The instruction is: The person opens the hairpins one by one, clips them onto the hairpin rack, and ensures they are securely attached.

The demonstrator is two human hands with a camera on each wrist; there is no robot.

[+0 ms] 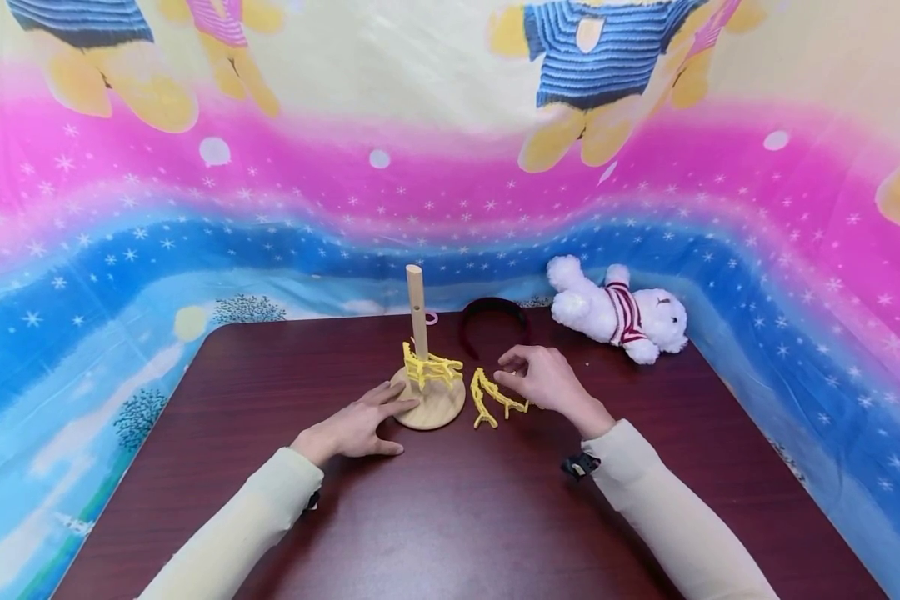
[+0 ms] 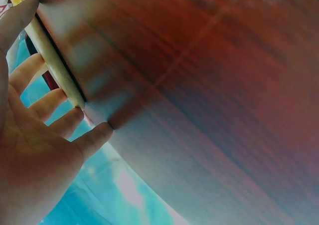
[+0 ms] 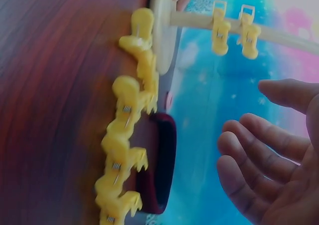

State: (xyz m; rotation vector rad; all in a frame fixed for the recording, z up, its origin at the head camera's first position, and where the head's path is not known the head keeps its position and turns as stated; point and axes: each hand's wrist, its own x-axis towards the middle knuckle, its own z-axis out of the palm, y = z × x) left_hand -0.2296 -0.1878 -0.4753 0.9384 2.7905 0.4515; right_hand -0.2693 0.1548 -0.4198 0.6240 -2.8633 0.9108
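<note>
Left grip (image 1: 356, 425): fingers spread, touching round wooden base (image 1: 437, 415). Right grip (image 1: 546, 381): half open, empty, near yellow clips (image 3: 115, 144).

pale wooden stand (image 1: 417, 325), smooth and pretty matt, yellow clips (image 3: 124, 88) in shiny-looking plastic, tiny metal springs (image 3: 116, 166) in them, dark wood-grain tabletop (image 1: 457, 517) with a soft gloss, fuzzy plush bear (image 1: 585, 315), kinda velvety headband (image 1: 495, 303), smooth cloth backdrop (image 1: 450, 196), matt fabric sleeves (image 1: 240, 525)
</note>
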